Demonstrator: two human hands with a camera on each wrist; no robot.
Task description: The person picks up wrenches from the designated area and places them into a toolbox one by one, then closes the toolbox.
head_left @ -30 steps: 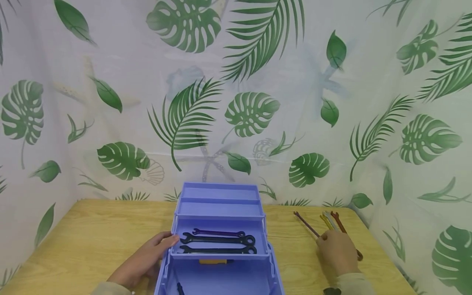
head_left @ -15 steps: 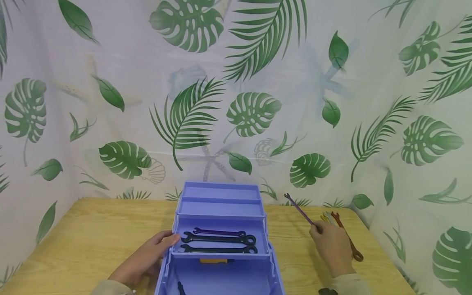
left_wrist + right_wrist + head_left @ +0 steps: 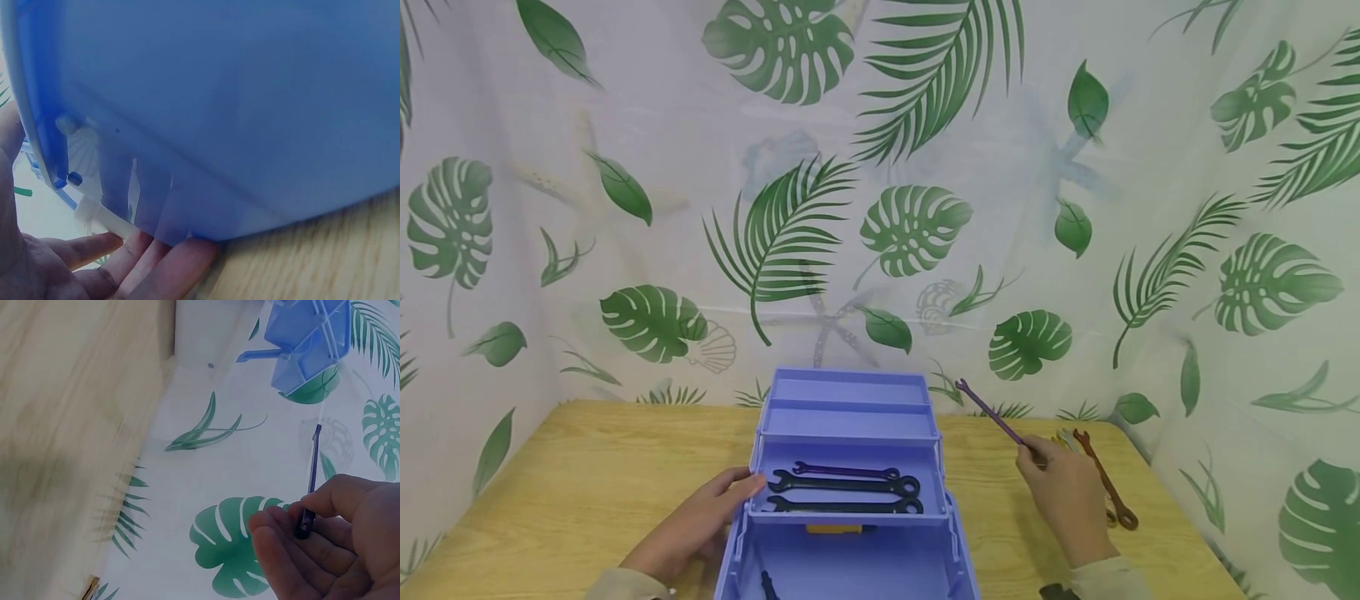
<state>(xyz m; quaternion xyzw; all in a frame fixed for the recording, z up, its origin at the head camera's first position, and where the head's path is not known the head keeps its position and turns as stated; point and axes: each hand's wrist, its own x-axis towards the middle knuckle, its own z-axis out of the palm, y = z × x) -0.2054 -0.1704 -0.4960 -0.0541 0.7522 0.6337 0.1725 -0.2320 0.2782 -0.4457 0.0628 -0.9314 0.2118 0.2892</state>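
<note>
A blue-purple toolbox stands unfolded at the table's front. Its middle tray holds a small purple wrench and two larger black wrenches. My left hand rests at the box's left side: the thumb touches the tray edge, and in the left wrist view the fingertips press on the outer wall. To the right of the box, my right hand pinches a slim purple wrench between thumb and fingers. It is raised and slants up to the left; its lower end is hidden by the hand in the head view.
A brown wrench lies on the wooden table behind my right hand, beside other wrenches partly hidden. Inside the toolbox are a black-handled tool and a yellow item. A leaf-print sheet hangs behind the table.
My right hand has lifted the purple wrench from beside the other wrenches and moved it left toward the toolbox. The left hand stays at the box's side.
</note>
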